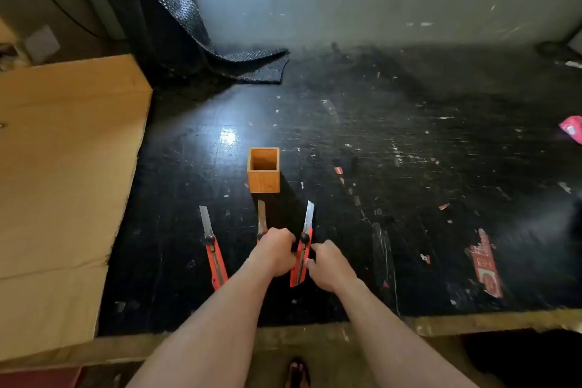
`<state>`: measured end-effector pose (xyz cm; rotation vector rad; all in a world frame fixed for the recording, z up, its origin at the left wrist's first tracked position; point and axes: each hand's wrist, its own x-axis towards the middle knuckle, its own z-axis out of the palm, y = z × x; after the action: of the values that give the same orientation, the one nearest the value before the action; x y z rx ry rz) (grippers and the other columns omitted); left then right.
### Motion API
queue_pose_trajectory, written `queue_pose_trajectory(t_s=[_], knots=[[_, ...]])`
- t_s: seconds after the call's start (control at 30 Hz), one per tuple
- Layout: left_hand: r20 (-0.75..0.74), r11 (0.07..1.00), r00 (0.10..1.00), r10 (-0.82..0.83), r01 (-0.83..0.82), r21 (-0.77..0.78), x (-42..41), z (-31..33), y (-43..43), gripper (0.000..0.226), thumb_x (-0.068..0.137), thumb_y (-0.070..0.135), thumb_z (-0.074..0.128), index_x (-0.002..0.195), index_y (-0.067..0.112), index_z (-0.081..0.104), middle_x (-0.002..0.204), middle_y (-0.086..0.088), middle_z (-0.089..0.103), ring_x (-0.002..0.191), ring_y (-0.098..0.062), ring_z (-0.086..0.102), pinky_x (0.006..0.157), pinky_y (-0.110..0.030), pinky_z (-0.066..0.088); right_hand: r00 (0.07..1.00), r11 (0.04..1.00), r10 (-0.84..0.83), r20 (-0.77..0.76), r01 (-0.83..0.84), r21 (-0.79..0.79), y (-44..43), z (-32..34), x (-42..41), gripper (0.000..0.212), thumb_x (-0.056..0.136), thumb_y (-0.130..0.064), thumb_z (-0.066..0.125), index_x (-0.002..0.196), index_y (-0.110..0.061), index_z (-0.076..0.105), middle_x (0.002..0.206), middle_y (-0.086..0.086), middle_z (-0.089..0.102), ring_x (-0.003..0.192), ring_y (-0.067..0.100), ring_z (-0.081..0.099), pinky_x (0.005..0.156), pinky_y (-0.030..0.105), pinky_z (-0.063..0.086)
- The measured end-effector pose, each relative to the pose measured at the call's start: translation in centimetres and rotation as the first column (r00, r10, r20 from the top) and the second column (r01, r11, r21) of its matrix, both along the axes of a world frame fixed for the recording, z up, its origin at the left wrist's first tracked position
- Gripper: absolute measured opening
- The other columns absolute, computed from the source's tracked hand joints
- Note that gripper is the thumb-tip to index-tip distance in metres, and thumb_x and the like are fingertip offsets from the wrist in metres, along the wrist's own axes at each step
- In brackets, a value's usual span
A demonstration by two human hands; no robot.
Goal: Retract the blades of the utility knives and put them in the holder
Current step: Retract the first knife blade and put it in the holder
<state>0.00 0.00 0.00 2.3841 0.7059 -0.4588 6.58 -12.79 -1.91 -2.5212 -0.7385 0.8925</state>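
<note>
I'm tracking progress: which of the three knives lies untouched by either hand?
The leftmost knife, lying apart on the table. The left hand covers the middle one; the right hand touches the rightmost.

The only marks I can make out sit on a torn red label (484, 264) stuck flat on the black table (409, 142) at my right: pale print, too blurred to read with any certainty. I find nothing else legible anywhere in view.

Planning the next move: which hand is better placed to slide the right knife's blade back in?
The left hand, probably: its fingers sit beside the black slider knob. The right hand grips the right knife lower on its red body, steadying it.
</note>
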Motion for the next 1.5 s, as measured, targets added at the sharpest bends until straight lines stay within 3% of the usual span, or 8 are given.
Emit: queue_pose_trajectory(t_s=[0.13, 0.33, 0.53, 0.7, 0.9, 1.23, 1.4, 1.5], knots=[[0.022, 0.988, 0.989, 0.147, -0.145, -0.057, 0.2, -1.6, -1.2, 0.019, 0.093, 0.015, 0.068, 0.110, 0.018, 0.077, 0.103, -0.001, 0.078, 0.095, -0.016, 0.073, 0.089, -0.035, 0.062, 0.984, 0.980, -0.169, -0.057, 0.174, 0.100, 0.0, -0.9, -0.9, 0.031, 0.099, -0.019, 0.060, 0.130, -0.018, 0.064, 0.121, 0.004, 0.064, 0.099, 0.015, 0.067, 0.091, 0.036, 0.059], [0.072, 0.920, 0.934, 0.350, -0.328, -0.213, 0.5, -2.5, -1.9, 0.037, 0.094, 0.002, 0.063, 0.130, 0.012, 0.067, 0.116, -0.005, 0.075, 0.108, -0.015, 0.071, 0.093, -0.030, 0.059, 0.925, 0.925, -0.322, -0.205, 0.353, 0.139, -0.3, -1.1, -0.8, 0.033, 0.100, -0.014, 0.058, 0.133, -0.020, 0.060, 0.101, -0.003, 0.072, 0.085, 0.009, 0.072, 0.074, 0.029, 0.062], [0.131, 0.828, 0.856, 0.500, -0.428, -0.363, 0.9, -1.8, -1.9, 0.037, 0.090, -0.001, 0.070, 0.125, 0.012, 0.068, 0.115, -0.003, 0.075, 0.105, -0.014, 0.072, 0.092, -0.032, 0.061, 0.904, 0.877, -0.327, -0.274, 0.398, 0.267, -0.9, 0.5, 0.6, 0.028, 0.098, -0.011, 0.061, 0.123, -0.022, 0.066, 0.091, -0.002, 0.075, 0.079, 0.009, 0.074, 0.069, 0.026, 0.061], [0.170, 0.741, 0.803, 0.571, -0.415, -0.528, 1.5, 1.3, -0.5, 0.029, 0.090, 0.003, 0.071, 0.114, 0.018, 0.074, 0.105, 0.002, 0.077, 0.099, -0.013, 0.074, 0.091, -0.039, 0.062, 0.900, 0.827, -0.285, -0.328, 0.405, 0.391, -0.4, 3.2, 2.5, 0.028, 0.093, -0.005, 0.065, 0.117, -0.019, 0.069, 0.091, 0.003, 0.078, 0.080, 0.014, 0.078, 0.081, 0.043, 0.064], [0.225, 0.636, 0.752, 0.620, -0.314, -0.705, 1.4, 6.8, 3.5, 0.028, 0.093, -0.003, 0.066, 0.118, 0.008, 0.069, 0.111, -0.011, 0.076, 0.098, -0.023, 0.077, 0.084, -0.043, 0.065, 0.921, 0.754, -0.193, -0.339, 0.360, 0.550, 2.9, 8.4, 3.8, 0.029, 0.091, 0.002, 0.065, 0.113, -0.016, 0.069, 0.104, 0.005, 0.077, 0.094, 0.018, 0.076, 0.084, 0.048, 0.063], [0.371, 0.630, 0.669, 0.644, -0.188, -0.753, -0.4, 15.6, 10.3, 0.048, 0.091, -0.010, 0.064, 0.133, 0.013, 0.065, 0.114, -0.015, 0.077, 0.096, -0.028, 0.079, 0.081, -0.047, 0.065, 0.976, 0.712, -0.041, -0.212, 0.177, 0.680, 9.6, 17.9, 3.4, 0.028, 0.095, -0.002, 0.063, 0.121, -0.011, 0.062, 0.102, 0.006, 0.076, 0.089, 0.017, 0.077, 0.077, 0.034, 0.065], [0.418, 0.650, 0.664, 0.620, -0.137, -0.747, -1.6, 18.9, 12.2, 0.050, 0.088, -0.018, 0.059, 0.129, 0.010, 0.067, 0.099, -0.014, 0.081, 0.086, -0.027, 0.080, 0.067, -0.037, 0.066, 0.999, 0.681, -0.027, 0.034, -0.007, 0.732, 12.3, 21.0, 3.5, 0.035, 0.099, -0.013, 0.062, 0.132, -0.023, 0.058, 0.098, 0.003, 0.076, 0.086, 0.013, 0.077, 0.079, 0.033, 0.064], [0.438, 0.664, 0.661, 0.610, -0.124, -0.738, -1.9, 20.3, 12.9, 0.050, 0.090, -0.017, 0.058, 0.131, 0.011, 0.066, 0.100, -0.012, 0.081, 0.088, -0.026, 0.080, 0.067, -0.035, 0.065, 0.983, 0.699, -0.005, 0.184, -0.128, 0.704, 13.8, 23.2, 4.0, 0.025, 0.099, -0.016, 0.064, 0.122, -0.023, 0.067, 0.104, 0.000, 0.075, 0.093, 0.013, 0.073, 0.086, 0.035, 0.062]])
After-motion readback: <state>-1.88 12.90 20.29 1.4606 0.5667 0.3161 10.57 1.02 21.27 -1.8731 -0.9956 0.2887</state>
